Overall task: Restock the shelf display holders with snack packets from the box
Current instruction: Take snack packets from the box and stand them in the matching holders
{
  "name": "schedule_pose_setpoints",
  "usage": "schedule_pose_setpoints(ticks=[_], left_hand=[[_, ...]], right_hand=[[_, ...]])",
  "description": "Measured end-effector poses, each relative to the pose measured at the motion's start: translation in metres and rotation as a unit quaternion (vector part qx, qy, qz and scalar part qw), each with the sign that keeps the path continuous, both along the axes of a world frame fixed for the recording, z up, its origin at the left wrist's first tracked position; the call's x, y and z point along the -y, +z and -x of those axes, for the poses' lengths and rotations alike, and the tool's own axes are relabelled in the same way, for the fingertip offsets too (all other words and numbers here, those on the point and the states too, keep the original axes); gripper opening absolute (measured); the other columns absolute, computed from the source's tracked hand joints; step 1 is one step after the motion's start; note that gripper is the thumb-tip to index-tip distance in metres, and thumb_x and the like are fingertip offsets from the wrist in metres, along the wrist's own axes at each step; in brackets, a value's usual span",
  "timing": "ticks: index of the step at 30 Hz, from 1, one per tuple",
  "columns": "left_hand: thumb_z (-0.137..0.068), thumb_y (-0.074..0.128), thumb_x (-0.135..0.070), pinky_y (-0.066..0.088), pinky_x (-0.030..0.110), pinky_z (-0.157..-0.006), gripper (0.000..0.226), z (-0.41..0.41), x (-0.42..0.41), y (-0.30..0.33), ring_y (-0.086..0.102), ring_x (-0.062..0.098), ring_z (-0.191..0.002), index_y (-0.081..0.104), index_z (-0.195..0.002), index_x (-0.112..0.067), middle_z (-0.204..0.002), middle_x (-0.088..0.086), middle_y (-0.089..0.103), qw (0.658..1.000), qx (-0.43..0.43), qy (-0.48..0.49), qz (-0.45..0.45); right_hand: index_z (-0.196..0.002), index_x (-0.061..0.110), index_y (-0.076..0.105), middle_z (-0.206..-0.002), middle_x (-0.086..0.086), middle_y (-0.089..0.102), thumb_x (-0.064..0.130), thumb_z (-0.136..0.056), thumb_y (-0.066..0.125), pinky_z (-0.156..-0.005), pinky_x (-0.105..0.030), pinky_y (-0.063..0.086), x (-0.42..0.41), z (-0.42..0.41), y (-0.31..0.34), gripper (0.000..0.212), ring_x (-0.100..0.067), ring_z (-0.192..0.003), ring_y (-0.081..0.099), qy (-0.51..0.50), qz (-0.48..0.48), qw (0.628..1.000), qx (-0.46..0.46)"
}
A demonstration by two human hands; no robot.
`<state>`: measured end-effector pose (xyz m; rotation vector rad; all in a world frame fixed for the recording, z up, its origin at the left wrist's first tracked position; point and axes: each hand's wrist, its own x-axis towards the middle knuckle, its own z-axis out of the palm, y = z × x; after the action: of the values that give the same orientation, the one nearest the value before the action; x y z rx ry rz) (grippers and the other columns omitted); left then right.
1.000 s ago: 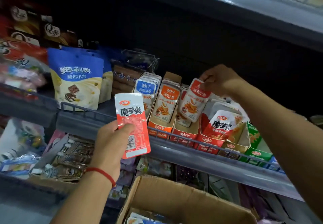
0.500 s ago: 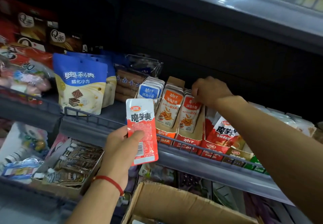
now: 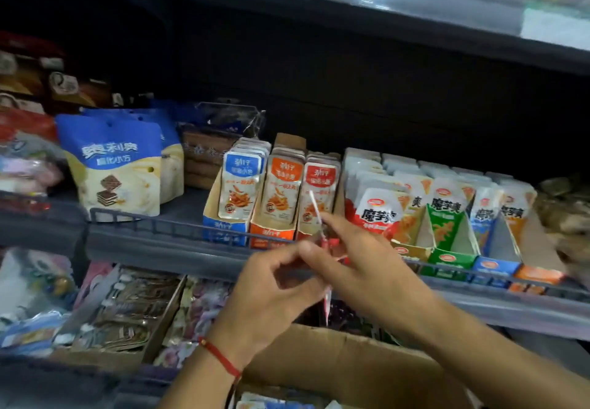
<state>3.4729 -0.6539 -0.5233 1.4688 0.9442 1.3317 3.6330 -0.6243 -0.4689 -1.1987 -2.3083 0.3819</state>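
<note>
A thin red-and-white snack packet (image 3: 314, 205) stands edge-on between my two hands, in front of the shelf rail. My left hand (image 3: 271, 290), with a red string on its wrist, pinches the packet's left side with thumb and curled fingers. My right hand (image 3: 354, 268) holds the packet from the right, its fingertips up by the top half. Behind stand the blue (image 3: 225, 236), orange (image 3: 271, 237) and red (image 3: 305, 233) display holders, all full of packets. The open cardboard box (image 3: 335, 357) sits below my wrists.
Right of the hands is a row of white konjac packets (image 3: 378, 213) in red, green (image 3: 447, 258), blue and orange holders. Blue wafer bags (image 3: 111, 165) stand at the left. A grey rail (image 3: 143, 221) edges the shelf; another shelf hangs overhead, and trays of goods lie below.
My right hand left the red holder's packets and came down to the packet in my left hand. The packet turned from face-on to edge-on and moved right, to the middle.
</note>
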Motion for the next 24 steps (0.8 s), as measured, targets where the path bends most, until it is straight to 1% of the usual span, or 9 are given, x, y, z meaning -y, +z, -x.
schedule_pose_setpoints(ticks=[2, 4, 6, 9, 12, 15, 18, 21, 24], left_hand=[[-0.085, 0.082, -0.018, 0.057, 0.034, -0.095, 0.037, -0.011, 0.003, -0.01, 0.069, 0.016, -0.116, 0.076, -0.118, -0.033, -0.119, -0.001, 0.075, 0.998, 0.016, -0.06, 0.02], [-0.082, 0.083, -0.013, 0.061, 0.038, -0.088, 0.04, -0.018, 0.005, -0.017, 0.072, 0.019, -0.106, 0.075, -0.114, -0.037, -0.116, 0.003, 0.076, 0.999, 0.033, -0.018, 0.029], [-0.075, 0.088, -0.026, 0.062, 0.036, -0.082, 0.042, -0.022, 0.005, -0.022, 0.072, 0.015, -0.099, 0.07, -0.109, -0.043, -0.114, -0.005, 0.072, 0.997, -0.013, 0.073, 0.02], [-0.074, 0.087, -0.045, 0.061, 0.035, -0.083, 0.049, -0.034, 0.01, -0.025, 0.068, 0.01, -0.107, 0.064, -0.118, -0.05, -0.116, -0.018, 0.067, 0.992, -0.109, 0.06, 0.007], [-0.078, 0.077, -0.053, 0.062, 0.042, -0.075, 0.023, -0.048, 0.007, -0.023, 0.073, 0.014, -0.088, 0.074, -0.095, -0.039, -0.089, -0.009, 0.076, 0.978, -0.159, 0.133, -0.024], [-0.076, 0.073, -0.058, 0.062, 0.038, -0.069, 0.03, -0.05, -0.003, -0.001, 0.074, 0.009, -0.081, 0.075, -0.091, -0.032, -0.087, -0.011, 0.077, 0.965, -0.174, 0.189, -0.053], [-0.078, 0.076, -0.041, 0.063, 0.034, -0.068, 0.023, -0.049, -0.014, 0.035, 0.077, 0.017, -0.078, 0.075, -0.095, -0.025, -0.092, -0.007, 0.079, 0.968, -0.147, 0.185, -0.081], [-0.076, 0.08, -0.026, 0.062, 0.031, -0.074, 0.017, -0.047, -0.027, 0.065, 0.077, 0.016, -0.084, 0.075, -0.091, -0.02, -0.091, -0.005, 0.078, 0.954, -0.198, 0.177, -0.138], [-0.074, 0.085, -0.017, 0.062, 0.033, -0.078, 0.017, -0.045, -0.035, 0.079, 0.075, 0.012, -0.086, 0.073, -0.087, -0.018, -0.089, -0.006, 0.077, 0.936, -0.247, 0.184, -0.171]], right_hand=[[-0.139, 0.034, 0.052, -0.104, 0.021, 0.066, 0.038, -0.105, 0.051, -0.086, -0.02, 0.051, 0.006, -0.022, -0.02, 0.034, 0.002, -0.098, 0.062, 0.008, -0.003, 0.999, -0.037], [-0.129, 0.036, 0.057, -0.094, 0.029, 0.059, 0.027, -0.105, 0.05, -0.076, -0.011, 0.041, 0.011, -0.044, -0.037, 0.026, 0.011, -0.09, 0.055, -0.001, -0.03, 0.999, -0.04], [-0.111, 0.026, 0.065, -0.094, 0.02, 0.064, 0.03, -0.102, 0.051, -0.074, -0.019, 0.041, 0.012, -0.06, -0.05, 0.017, 0.004, -0.086, 0.055, -0.015, -0.03, 0.999, -0.024], [-0.097, 0.021, 0.07, -0.095, 0.008, 0.074, 0.042, -0.096, 0.055, -0.078, -0.032, 0.052, 0.013, -0.071, -0.064, 0.025, -0.01, -0.088, 0.066, -0.003, -0.02, 1.0, -0.023], [-0.096, 0.027, 0.069, -0.092, 0.011, 0.075, 0.051, -0.092, 0.065, -0.076, -0.034, 0.054, 0.01, -0.083, -0.073, 0.025, -0.009, -0.086, 0.066, -0.026, -0.025, 0.998, -0.044], [-0.106, 0.029, 0.073, -0.1, 0.012, 0.076, 0.047, -0.088, 0.075, -0.077, -0.034, 0.054, 0.0, -0.103, -0.08, 0.025, -0.011, -0.092, 0.068, -0.077, -0.037, 0.995, -0.045], [-0.1, 0.026, 0.077, -0.089, 0.011, 0.077, 0.034, -0.089, 0.078, -0.074, -0.037, 0.057, -0.013, -0.113, -0.079, 0.014, -0.01, -0.081, 0.07, -0.127, -0.058, 0.982, -0.125], [-0.097, 0.023, 0.081, -0.086, 0.01, 0.076, 0.023, -0.087, 0.081, -0.072, -0.028, 0.056, -0.03, -0.11, -0.066, 0.01, -0.006, -0.075, 0.068, -0.156, -0.091, 0.951, -0.252], [-0.102, 0.019, 0.08, -0.091, 0.007, 0.075, 0.018, -0.087, 0.081, -0.071, -0.03, 0.059, -0.046, -0.103, -0.058, 0.014, -0.006, -0.074, 0.065, -0.15, -0.151, 0.94, -0.266]])
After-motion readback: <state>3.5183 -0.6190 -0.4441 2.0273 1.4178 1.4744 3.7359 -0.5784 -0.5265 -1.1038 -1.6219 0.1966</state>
